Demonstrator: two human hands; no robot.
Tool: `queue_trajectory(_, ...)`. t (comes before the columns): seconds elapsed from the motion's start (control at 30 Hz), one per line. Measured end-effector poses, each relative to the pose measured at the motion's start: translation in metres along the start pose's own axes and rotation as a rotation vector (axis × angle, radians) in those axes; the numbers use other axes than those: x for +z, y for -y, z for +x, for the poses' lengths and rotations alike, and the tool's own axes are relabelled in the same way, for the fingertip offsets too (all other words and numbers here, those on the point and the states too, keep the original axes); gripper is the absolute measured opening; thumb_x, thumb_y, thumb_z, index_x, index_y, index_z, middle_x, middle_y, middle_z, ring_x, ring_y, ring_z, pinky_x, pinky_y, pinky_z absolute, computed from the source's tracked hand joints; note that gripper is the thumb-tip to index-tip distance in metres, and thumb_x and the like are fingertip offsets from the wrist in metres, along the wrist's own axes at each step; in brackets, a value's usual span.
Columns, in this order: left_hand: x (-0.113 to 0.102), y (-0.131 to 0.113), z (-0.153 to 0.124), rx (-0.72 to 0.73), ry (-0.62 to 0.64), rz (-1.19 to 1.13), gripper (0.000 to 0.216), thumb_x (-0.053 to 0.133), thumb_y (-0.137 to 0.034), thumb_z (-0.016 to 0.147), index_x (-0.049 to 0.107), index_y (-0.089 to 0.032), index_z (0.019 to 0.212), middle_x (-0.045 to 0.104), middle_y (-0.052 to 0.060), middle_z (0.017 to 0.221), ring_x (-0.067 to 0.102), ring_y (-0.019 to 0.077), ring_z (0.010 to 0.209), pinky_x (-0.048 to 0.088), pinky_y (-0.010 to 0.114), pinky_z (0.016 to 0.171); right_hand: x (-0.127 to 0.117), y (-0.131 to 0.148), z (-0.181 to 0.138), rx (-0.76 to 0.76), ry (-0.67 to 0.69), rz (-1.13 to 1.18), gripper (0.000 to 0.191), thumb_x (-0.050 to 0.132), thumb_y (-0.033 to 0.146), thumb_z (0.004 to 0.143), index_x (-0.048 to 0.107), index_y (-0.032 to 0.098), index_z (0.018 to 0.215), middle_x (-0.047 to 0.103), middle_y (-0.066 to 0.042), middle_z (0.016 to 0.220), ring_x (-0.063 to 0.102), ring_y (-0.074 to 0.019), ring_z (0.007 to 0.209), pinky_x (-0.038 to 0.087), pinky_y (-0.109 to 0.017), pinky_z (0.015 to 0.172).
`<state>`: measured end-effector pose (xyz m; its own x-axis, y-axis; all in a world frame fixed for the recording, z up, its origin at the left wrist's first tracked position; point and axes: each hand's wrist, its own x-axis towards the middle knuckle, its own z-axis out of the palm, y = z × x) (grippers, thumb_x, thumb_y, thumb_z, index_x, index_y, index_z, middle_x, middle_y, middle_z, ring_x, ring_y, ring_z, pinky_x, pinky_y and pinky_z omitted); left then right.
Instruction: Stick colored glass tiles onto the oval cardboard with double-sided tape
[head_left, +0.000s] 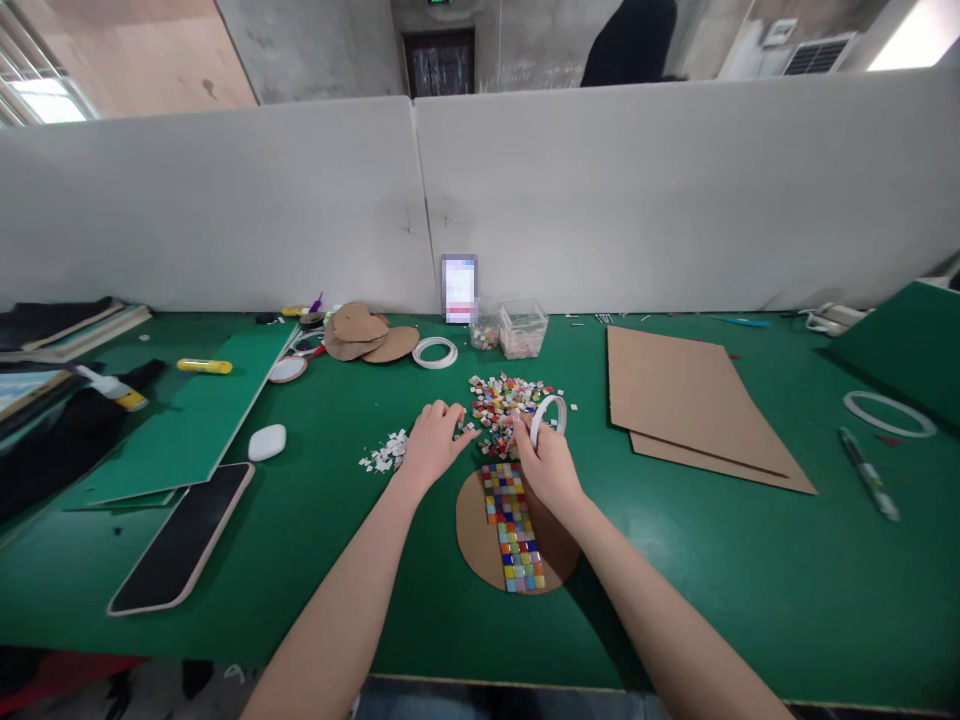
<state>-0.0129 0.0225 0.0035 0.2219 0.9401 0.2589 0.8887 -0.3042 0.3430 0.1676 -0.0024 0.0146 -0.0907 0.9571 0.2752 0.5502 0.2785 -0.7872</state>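
A round cardboard disc (478,545) lies in front of me, with a band of glossy multicoloured mosaic tiles (517,540) laid in rows across it. Beyond it spreads a loose heap of mosaic tiles (499,398). At the heap's left edge, my left hand (435,445) is closed in a pinch, with what looks like a small pale tile at its fingertips. Small white scraps (385,455) lie beside that hand. My right hand (551,465) holds a white roll of tape (561,408), its fingertips over the heap's near right side.
Clear plastic boxes (523,332) and a lit phone (459,290) stand behind the heap. Cardboard sheets (675,390) lie right; a dark phone (184,540), white case (267,442) and green board (202,420) lie left. Another tape roll (435,353) sits near cardboard rounds (360,330).
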Motion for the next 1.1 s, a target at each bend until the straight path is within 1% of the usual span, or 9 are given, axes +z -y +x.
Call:
queue_trajectory(0.1,0.004,-0.002,0.000,0.044,0.018,0.084,0.013,0.051,-0.032,0.082,0.052,-0.020,0.078,0.047,0.003,0.081,0.046,0.0198,0.078,0.036,0.030,0.068,0.002,0.001,0.001,-0.006,0.002,-0.011,0.042,0.028,0.041,0.091,0.061,0.016,0.081,0.058,-0.003,0.059,0.054,-0.0169,0.052,0.036,-0.024,0.049)
queue_trajectory(0.27,0.009,-0.005,0.000,0.073,0.008,0.189,0.015,0.042,-0.025,0.087,0.053,-0.019,0.079,0.048,0.005,0.083,0.045,0.0210,0.082,0.033,0.032,0.070,0.004,0.001,0.001,-0.010,0.008,-0.030,0.043,0.028,0.042,0.091,0.062,0.015,0.084,0.058,-0.004,0.060,0.055,-0.0175,0.053,0.038,-0.025,0.050)
queue_trajectory(0.4,0.010,-0.003,0.002,0.030,-0.030,0.243,0.022,0.044,-0.035,0.086,0.052,-0.019,0.074,0.048,0.006,0.080,0.045,0.0232,0.082,0.032,0.033,0.069,0.005,-0.001,0.002,-0.021,0.019,-0.047,0.045,0.026,0.041,0.092,0.062,0.015,0.084,0.058,-0.004,0.058,0.055,-0.0177,0.053,0.038,-0.025,0.050)
queue_trajectory(0.47,0.010,-0.001,0.004,0.000,-0.049,0.262,0.025,0.045,-0.040,0.084,0.053,-0.018,0.074,0.048,0.007,0.079,0.044,0.0250,0.083,0.031,0.035,0.070,0.007,-0.002,0.002,-0.024,0.030,-0.053,0.045,0.026,0.041,0.092,0.062,0.015,0.085,0.057,-0.003,0.056,0.055,-0.0172,0.051,0.037,-0.024,0.047)
queue_trajectory(0.53,0.010,0.000,0.006,-0.025,-0.059,0.273,0.025,0.047,-0.041,0.083,0.054,-0.018,0.075,0.048,0.008,0.079,0.043,0.0266,0.085,0.030,0.037,0.071,0.009,-0.002,0.001,-0.026,0.036,-0.062,0.045,0.027,0.041,0.091,0.063,0.014,0.087,0.058,-0.004,0.057,0.054,-0.0172,0.049,0.035,-0.024,0.046)
queue_trajectory(0.63,0.011,0.001,0.009,-0.029,-0.049,0.262,0.021,0.050,-0.038,0.082,0.055,-0.019,0.075,0.050,0.008,0.079,0.043,0.0267,0.087,0.029,0.037,0.072,0.011,-0.001,0.001,-0.036,0.038,-0.070,0.043,0.029,0.040,0.091,0.063,0.013,0.090,0.059,-0.006,0.062,0.055,-0.0182,0.052,0.036,-0.025,0.046)
queue_trajectory(0.77,0.014,0.000,0.009,-0.010,-0.038,0.213,0.015,0.051,-0.033,0.081,0.054,-0.020,0.074,0.050,0.006,0.079,0.044,0.0239,0.084,0.029,0.035,0.071,0.009,0.001,0.003,-0.050,0.028,-0.062,0.043,0.028,0.039,0.091,0.063,0.014,0.093,0.061,-0.007,0.066,0.058,-0.0191,0.059,0.040,-0.026,0.052)
queue_trajectory(0.93,0.015,-0.003,0.005,-0.035,-0.077,0.147,0.015,0.049,-0.028,0.081,0.049,-0.020,0.068,0.049,0.003,0.076,0.045,0.0204,0.079,0.029,0.031,0.068,0.009,0.000,0.004,-0.043,0.025,-0.058,0.045,0.027,0.041,0.091,0.063,0.014,0.090,0.059,-0.005,0.061,0.058,-0.0185,0.055,0.041,-0.026,0.053)
queue_trajectory(1.1,0.014,-0.005,0.003,-0.067,-0.114,0.072,0.019,0.048,-0.024,0.080,0.044,-0.019,0.062,0.050,0.002,0.072,0.047,0.0189,0.076,0.029,0.031,0.067,0.012,-0.005,0.005,-0.034,0.047,-0.058,0.046,0.027,0.042,0.091,0.063,0.015,0.088,0.061,-0.006,0.064,0.060,-0.0194,0.059,0.043,-0.027,0.055)
